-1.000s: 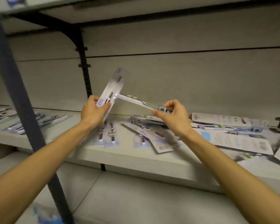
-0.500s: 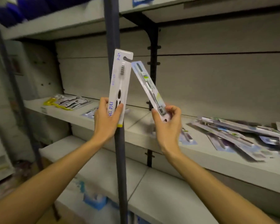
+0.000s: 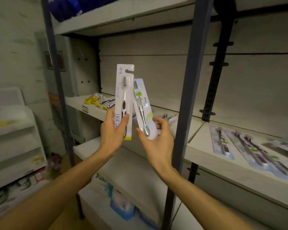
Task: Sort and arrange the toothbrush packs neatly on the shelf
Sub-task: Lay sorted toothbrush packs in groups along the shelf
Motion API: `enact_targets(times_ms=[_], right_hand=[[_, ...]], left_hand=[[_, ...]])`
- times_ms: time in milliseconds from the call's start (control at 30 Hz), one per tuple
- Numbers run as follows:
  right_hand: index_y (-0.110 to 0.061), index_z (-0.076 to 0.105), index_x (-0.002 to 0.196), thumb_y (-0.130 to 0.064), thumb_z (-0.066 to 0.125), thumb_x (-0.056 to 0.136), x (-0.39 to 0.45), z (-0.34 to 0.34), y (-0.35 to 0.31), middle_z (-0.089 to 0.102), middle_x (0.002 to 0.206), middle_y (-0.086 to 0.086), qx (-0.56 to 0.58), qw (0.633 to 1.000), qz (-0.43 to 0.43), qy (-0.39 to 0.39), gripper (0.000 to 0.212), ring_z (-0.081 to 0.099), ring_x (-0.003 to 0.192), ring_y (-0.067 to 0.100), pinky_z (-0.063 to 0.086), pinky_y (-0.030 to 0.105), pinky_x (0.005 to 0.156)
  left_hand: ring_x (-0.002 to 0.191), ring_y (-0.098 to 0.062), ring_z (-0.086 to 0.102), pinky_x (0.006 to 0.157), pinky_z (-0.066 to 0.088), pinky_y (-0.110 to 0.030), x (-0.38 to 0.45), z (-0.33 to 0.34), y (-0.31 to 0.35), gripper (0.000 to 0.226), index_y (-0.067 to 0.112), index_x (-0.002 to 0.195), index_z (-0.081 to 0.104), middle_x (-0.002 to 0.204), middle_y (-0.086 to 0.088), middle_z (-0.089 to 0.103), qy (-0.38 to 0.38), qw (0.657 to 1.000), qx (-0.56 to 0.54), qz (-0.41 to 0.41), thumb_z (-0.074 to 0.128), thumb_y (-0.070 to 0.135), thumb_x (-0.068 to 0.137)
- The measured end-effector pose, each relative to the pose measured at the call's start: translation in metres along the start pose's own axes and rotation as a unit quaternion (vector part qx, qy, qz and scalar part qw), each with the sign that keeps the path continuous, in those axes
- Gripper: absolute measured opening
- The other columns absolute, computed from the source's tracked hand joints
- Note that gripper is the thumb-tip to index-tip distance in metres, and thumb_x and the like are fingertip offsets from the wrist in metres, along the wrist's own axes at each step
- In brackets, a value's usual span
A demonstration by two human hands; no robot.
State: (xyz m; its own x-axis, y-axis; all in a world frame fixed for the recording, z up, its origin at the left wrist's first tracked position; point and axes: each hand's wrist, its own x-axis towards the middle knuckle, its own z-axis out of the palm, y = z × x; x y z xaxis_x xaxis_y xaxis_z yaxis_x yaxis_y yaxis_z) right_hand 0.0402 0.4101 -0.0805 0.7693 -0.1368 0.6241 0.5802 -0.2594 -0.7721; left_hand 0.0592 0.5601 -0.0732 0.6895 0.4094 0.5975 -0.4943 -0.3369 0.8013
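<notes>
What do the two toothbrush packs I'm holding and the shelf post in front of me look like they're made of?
White pack: seemingly matte printed card under a clear plastic blister, judging by the hang slot and sheen. Tilted pack: likely the same, glossier, with a shiny silver handle inside. Shelf post: probably painted metal, slim and evenly dark blue-grey.

I'm seeing dim, greenish light falling from above, the packs in my hands glaring white, shadow pooling under the shelves, and the wide lens bending and smearing everything toward the edges.
</notes>
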Motion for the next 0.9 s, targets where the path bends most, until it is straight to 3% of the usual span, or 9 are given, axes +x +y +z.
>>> enact_targets(times_ms=[133,200,267,400,500,600,733,800,900], right_hand=[[-0.026,0.052,0.128,-0.037,0.08,0.079,0.04,0.048,0.026,0.064,0.118,-0.009,-0.015,0.999,0.034,0.026,0.057,0.062,0.105,0.009,0.054,0.036,0.091],[-0.018,0.048,0.138,-0.028,0.076,0.085,0.065,0.063,0.036,0.058,0.132,-0.001,-0.04,0.997,0.053,0.029,0.061,0.056,0.119,0.017,0.044,0.027,0.104],[-0.012,0.042,0.146,-0.021,0.07,0.09,0.087,0.072,0.041,0.051,0.14,0.007,-0.083,0.994,0.069,0.025,0.063,0.048,0.128,0.022,0.029,0.01,0.093],[-0.012,0.044,0.138,-0.023,0.058,0.097,0.116,0.074,0.057,0.052,0.13,0.014,-0.226,0.972,0.065,-0.013,0.045,0.048,0.117,0.028,0.03,0.026,0.077],[-0.01,0.045,0.134,-0.024,0.052,0.099,0.123,0.069,0.061,0.051,0.125,0.017,-0.396,0.916,0.057,-0.032,0.038,0.049,0.114,0.035,0.044,0.039,0.082],[-0.009,0.051,0.13,-0.033,0.046,0.098,0.124,0.066,0.064,0.055,0.124,0.018,-0.527,0.845,0.073,-0.057,0.04,0.048,0.114,0.036,0.043,0.041,0.084],[-0.012,0.063,0.116,-0.049,0.039,0.098,0.131,0.065,0.066,0.06,0.122,0.016,-0.561,0.818,0.114,-0.053,0.048,0.049,0.115,0.036,0.04,0.045,0.091],[-0.013,0.064,0.117,-0.049,0.041,0.098,0.133,0.07,0.064,0.058,0.124,0.015,-0.576,0.807,0.117,-0.058,0.047,0.048,0.117,0.036,0.038,0.048,0.094],[-0.015,0.06,0.122,-0.047,0.044,0.097,0.141,0.089,0.06,0.053,0.131,0.014,-0.587,0.803,0.082,-0.065,0.044,0.044,0.125,0.036,0.034,0.052,0.104]], left_hand=[[0.083,-0.014,0.069,0.076,0.057,-0.05,0.05,0.007,-0.036,0.028,0.029,0.105,0.058,0.089,0.008,0.07,-0.042,0.998,0.042,-0.004,0.065,0.049,0.087],[0.082,-0.015,0.067,0.076,0.056,-0.048,0.079,0.018,-0.052,0.022,0.027,0.102,0.057,0.087,0.008,0.068,-0.067,0.996,0.062,-0.001,0.067,0.042,0.088],[0.083,-0.016,0.067,0.076,0.056,-0.045,0.108,0.03,-0.062,0.019,0.024,0.101,0.056,0.088,0.007,0.068,-0.098,0.992,0.085,0.002,0.068,0.034,0.09],[0.088,-0.02,0.065,0.079,0.054,-0.04,0.149,0.051,-0.082,0.022,0.023,0.102,0.054,0.088,0.009,0.063,-0.132,0.985,0.106,-0.039,0.069,0.032,0.089],[0.091,-0.023,0.064,0.082,0.052,-0.039,0.168,0.063,-0.094,0.025,0.023,0.104,0.052,0.094,0.004,0.064,-0.164,0.978,0.118,-0.056,0.069,0.032,0.088],[0.094,-0.024,0.063,0.082,0.051,-0.036,0.182,0.075,-0.102,0.029,0.021,0.109,0.054,0.097,0.004,0.062,-0.192,0.971,0.129,-0.059,0.069,0.03,0.087],[0.091,-0.023,0.064,0.061,0.048,-0.029,0.197,0.087,-0.11,0.043,0.023,0.126,0.054,0.107,0.005,0.065,-0.228,0.961,0.155,-0.029,0.068,0.028,0.085],[0.097,-0.024,0.065,0.074,0.054,-0.034,0.204,0.087,-0.119,0.048,0.027,0.13,0.054,0.116,0.004,0.066,-0.25,0.954,0.165,0.005,0.068,0.03,0.084],[0.111,-0.023,0.061,0.093,0.049,-0.037,0.217,0.081,-0.131,0.047,0.029,0.129,0.06,0.129,0.005,0.062,-0.27,0.942,0.193,0.053,0.069,0.032,0.083]])
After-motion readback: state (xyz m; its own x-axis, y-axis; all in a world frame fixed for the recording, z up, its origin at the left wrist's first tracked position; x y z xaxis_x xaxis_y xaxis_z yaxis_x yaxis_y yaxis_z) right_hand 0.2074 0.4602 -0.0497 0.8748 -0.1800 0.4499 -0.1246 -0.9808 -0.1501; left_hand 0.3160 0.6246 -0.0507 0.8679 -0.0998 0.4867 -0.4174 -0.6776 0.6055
